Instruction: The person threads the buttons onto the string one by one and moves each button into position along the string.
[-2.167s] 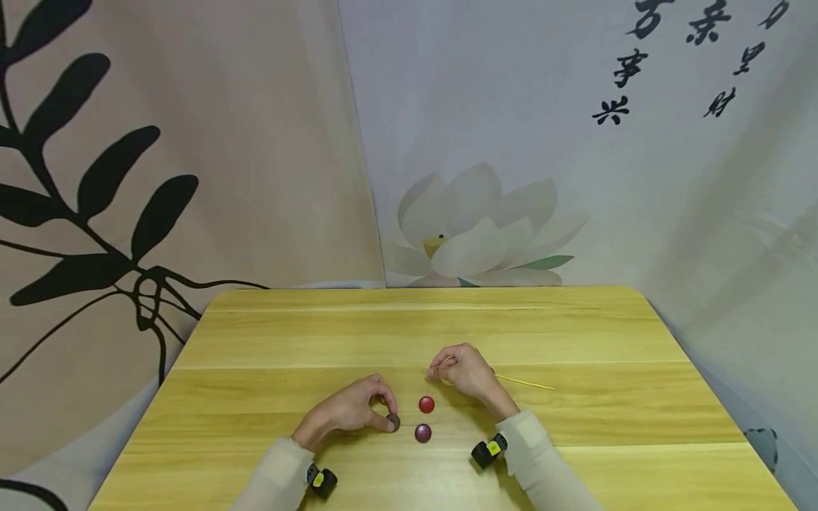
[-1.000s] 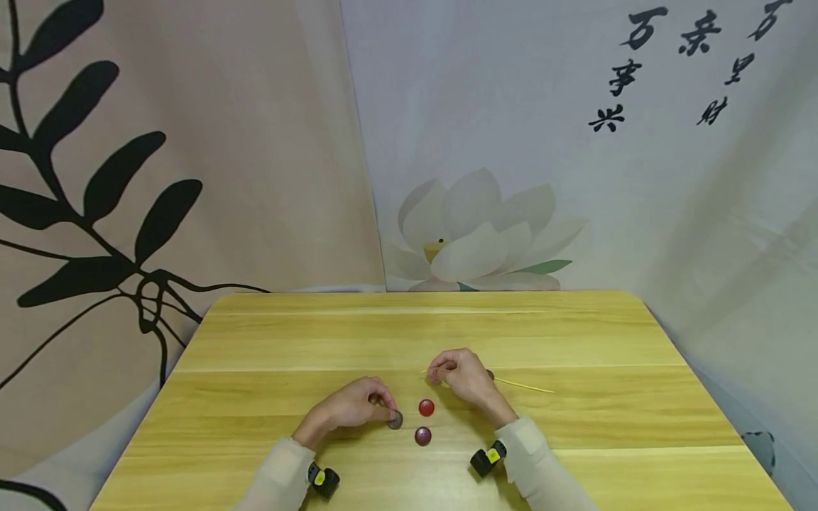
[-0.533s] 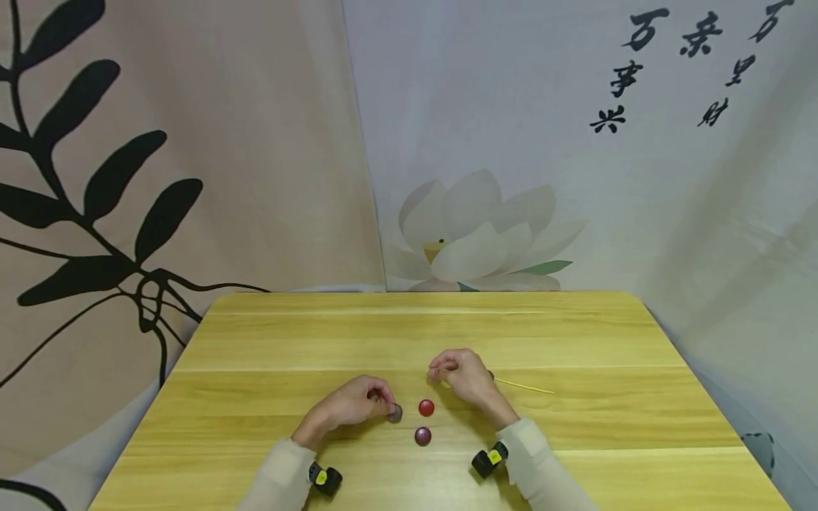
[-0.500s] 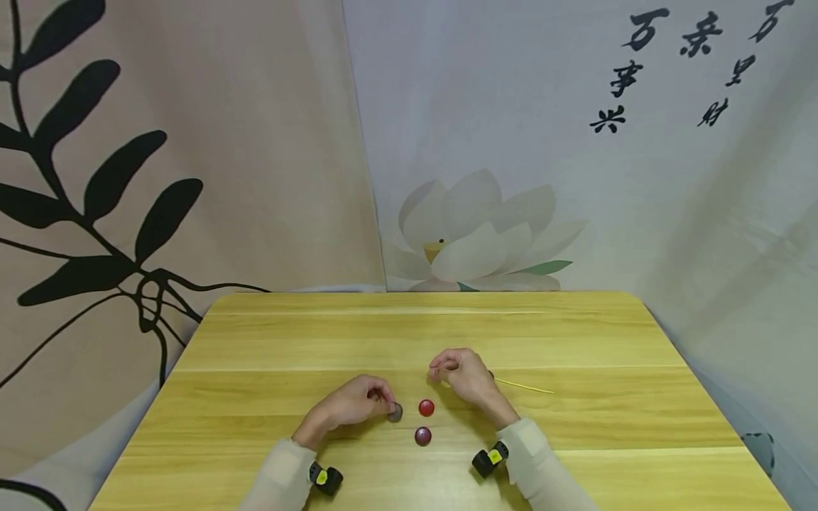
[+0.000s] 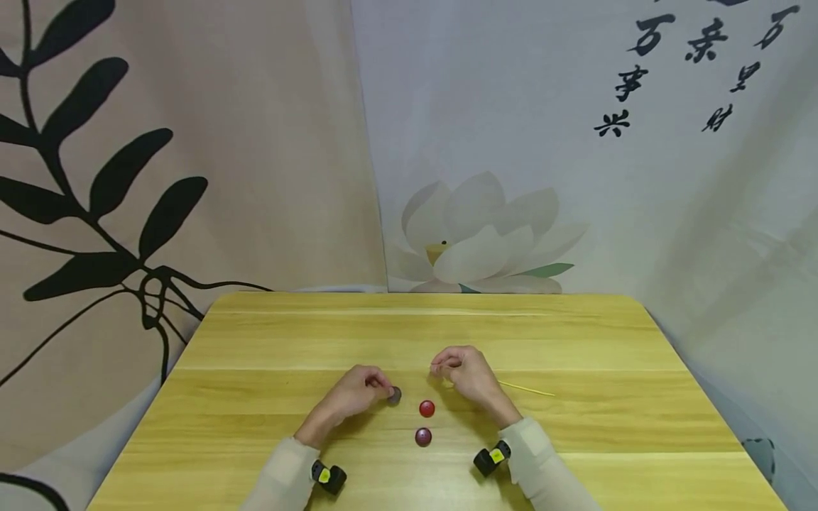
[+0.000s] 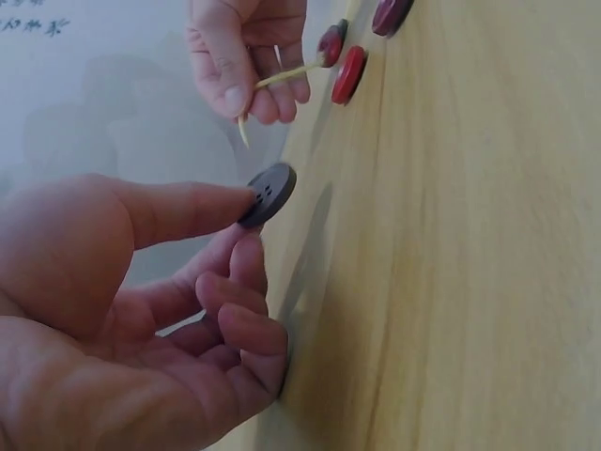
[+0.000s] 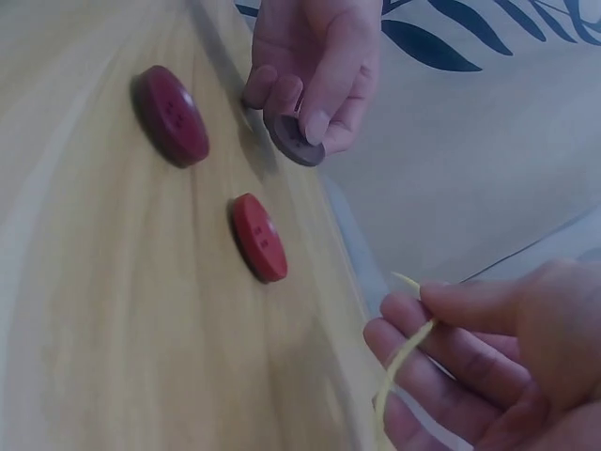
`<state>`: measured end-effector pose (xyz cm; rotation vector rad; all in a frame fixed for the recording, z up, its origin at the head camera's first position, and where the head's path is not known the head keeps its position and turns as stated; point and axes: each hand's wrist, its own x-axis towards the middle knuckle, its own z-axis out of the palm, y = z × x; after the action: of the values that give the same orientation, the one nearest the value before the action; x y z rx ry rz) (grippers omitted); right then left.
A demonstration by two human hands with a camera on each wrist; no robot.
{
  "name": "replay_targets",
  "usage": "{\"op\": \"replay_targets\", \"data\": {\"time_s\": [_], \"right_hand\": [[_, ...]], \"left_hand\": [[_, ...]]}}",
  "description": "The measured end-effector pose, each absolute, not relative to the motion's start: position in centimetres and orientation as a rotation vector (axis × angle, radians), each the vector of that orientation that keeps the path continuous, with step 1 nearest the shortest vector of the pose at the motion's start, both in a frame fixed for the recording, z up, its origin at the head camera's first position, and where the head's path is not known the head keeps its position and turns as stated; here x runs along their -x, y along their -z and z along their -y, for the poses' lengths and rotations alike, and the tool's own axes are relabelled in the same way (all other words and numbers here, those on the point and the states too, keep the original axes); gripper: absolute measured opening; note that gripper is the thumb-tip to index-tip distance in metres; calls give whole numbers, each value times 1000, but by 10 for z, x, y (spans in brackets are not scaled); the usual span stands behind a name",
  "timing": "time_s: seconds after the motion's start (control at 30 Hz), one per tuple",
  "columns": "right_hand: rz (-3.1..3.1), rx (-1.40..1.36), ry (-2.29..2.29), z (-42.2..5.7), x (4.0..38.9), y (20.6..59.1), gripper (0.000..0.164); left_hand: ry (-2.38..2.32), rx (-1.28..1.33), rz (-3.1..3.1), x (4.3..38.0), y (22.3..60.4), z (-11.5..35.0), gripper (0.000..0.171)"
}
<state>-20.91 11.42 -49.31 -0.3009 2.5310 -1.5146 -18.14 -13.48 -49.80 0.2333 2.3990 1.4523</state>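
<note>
My left hand (image 5: 358, 392) pinches a dark grey-brown button (image 6: 270, 194) between thumb and finger, just above the table; its small holes show in the left wrist view. Opposite, my right hand (image 5: 469, 370) pinches a yellow cord (image 7: 399, 362) near one end, and a short tip (image 7: 406, 280) sticks out past the thumb. Farther along the cord sits a dark reddish button (image 6: 331, 45), seemingly strung on it; the right hand hides it in the head view. Between the hands lie a red button (image 5: 427, 408) and a purple button (image 5: 423, 436), apart from each other.
The wooden table (image 5: 268, 333) reaches back to a printed curtain (image 5: 287, 142). The cord's free tail (image 5: 527, 388) lies on the table right of the right wrist. Each wrist wears a small black camera, the left camera (image 5: 331, 480) and the right camera (image 5: 488, 460).
My left hand has moved away from me across the table with the dark button, level with or past the red one. The right hand stays nearly in place, still pinching the cord.
</note>
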Motion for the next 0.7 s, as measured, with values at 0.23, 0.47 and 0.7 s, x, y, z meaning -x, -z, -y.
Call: {"op": "replay_targets", "data": {"time_s": [0.23, 0.47, 0.7], "right_hand": [[-2558, 327, 1548, -115, 208, 487, 9], [-2557, 355, 1607, -116, 208, 484, 6], [-2532, 367, 1689, -119, 208, 485, 8]], "left_hand": [[-1533, -111, -2443, 186, 492, 127, 7], [-1609, -62, -2482, 191, 486, 118, 5], [-1677, -18, -2467, 192, 486, 112, 6]]}}
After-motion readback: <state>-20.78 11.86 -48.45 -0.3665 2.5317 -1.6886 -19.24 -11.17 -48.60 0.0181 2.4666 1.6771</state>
